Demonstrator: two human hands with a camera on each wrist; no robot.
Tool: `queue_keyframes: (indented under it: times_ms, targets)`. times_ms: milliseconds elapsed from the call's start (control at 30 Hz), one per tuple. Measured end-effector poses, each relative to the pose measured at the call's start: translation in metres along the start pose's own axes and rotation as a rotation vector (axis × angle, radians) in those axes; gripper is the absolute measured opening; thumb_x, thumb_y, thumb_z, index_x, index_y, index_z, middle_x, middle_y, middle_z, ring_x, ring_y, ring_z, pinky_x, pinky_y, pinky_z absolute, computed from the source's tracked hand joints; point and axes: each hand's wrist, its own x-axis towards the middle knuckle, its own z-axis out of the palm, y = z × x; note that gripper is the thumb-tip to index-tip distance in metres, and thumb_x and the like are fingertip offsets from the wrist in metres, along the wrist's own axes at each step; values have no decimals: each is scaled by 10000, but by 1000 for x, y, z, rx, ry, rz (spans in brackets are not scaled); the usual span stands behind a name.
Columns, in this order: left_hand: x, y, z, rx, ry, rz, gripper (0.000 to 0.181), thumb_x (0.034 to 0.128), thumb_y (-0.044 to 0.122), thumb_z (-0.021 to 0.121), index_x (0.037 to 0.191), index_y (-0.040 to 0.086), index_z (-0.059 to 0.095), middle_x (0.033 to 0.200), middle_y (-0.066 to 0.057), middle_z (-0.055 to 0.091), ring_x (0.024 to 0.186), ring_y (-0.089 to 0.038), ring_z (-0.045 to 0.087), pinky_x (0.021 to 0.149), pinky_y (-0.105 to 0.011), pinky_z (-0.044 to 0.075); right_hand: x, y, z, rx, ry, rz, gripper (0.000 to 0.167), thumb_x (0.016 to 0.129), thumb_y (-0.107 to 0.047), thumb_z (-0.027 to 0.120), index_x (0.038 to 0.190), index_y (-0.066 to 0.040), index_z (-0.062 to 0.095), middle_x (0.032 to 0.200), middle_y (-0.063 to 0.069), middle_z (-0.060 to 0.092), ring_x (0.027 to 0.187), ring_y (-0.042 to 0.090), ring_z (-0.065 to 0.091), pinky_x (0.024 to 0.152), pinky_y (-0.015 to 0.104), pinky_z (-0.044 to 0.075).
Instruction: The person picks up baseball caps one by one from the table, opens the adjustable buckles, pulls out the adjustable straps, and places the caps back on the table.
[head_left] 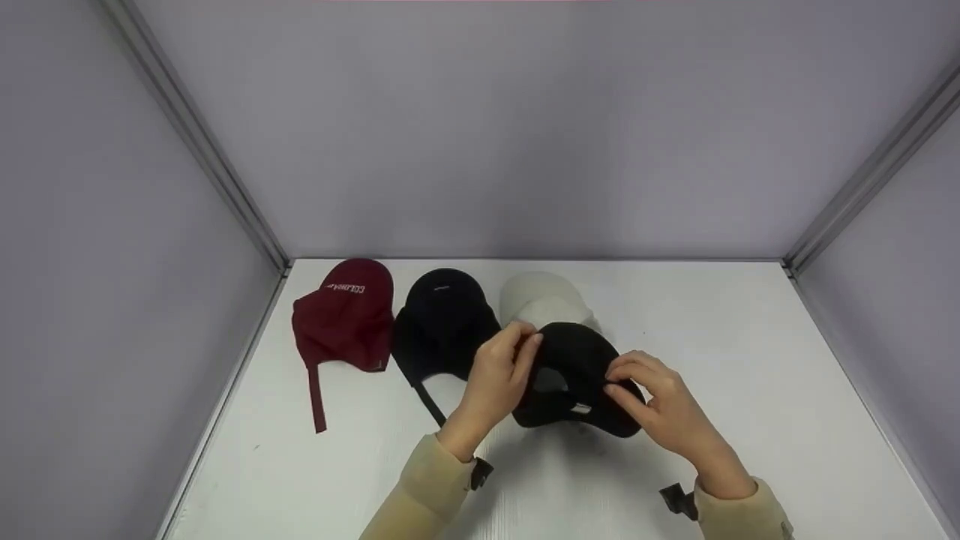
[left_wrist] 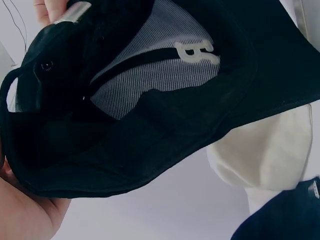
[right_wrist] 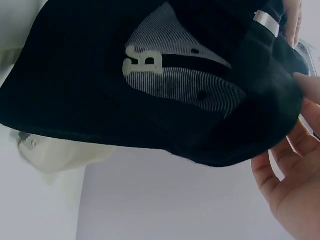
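A black baseball cap (head_left: pixel 577 349) is held up above the table, its inside showing in both wrist views. My left hand (head_left: pixel 496 379) pinches its left edge between thumb and fingers. On the opposite edge, my right hand (head_left: pixel 670 409) grips the rim, thumb on one side and fingers on the other. Inside the cap, the left wrist view shows pale mesh lining (left_wrist: pixel 165 75) and a whitish letter (left_wrist: pixel 197 52). Just behind the held cap lies a white cap (head_left: pixel 541 292), partly covered by it in the head view.
A dark cap (head_left: pixel 446 322) lies left of the white one, its strap (head_left: pixel 430 405) trailing forward beside my left wrist. Farther left sits a dark red cap (head_left: pixel 346 322) with white lettering. Grey walls (head_left: pixel 525 135) enclose the white table (head_left: pixel 750 337) at the back and sides.
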Motion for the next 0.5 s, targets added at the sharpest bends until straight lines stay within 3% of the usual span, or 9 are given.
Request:
queue_keyframes:
  times_ms: [167, 333, 500]
  targets:
    - [0, -5, -3, 70, 55, 17, 89, 988, 154, 610, 950, 76, 629, 806, 10, 590, 690, -74, 539, 597, -204, 457, 12, -16, 3, 148, 45, 71, 247, 786, 230, 646, 883, 4, 628, 851, 113, 619, 776, 170, 561, 754, 195, 441]
    - [-2, -6, -4, 122, 130, 51, 56, 950, 113, 661, 976, 75, 628, 845, 10, 576, 717, -71, 550, 610, -182, 461, 24, -36, 4, 216, 88, 201, 177, 826, 212, 612, 886, 46, 620, 788, 110, 601, 725, 138, 531, 700, 205, 429]
    - [-5, -7, -5, 138, 218, 114, 113, 923, 74, 683, 1024, 56, 634, 938, -29, 580, 788, -117, 573, 699, -204, 486, 21, -25, 11, 268, 110, 356, 140, 873, 145, 619, 898, 12, 651, 794, 92, 616, 713, 124, 548, 668, 211, 450]
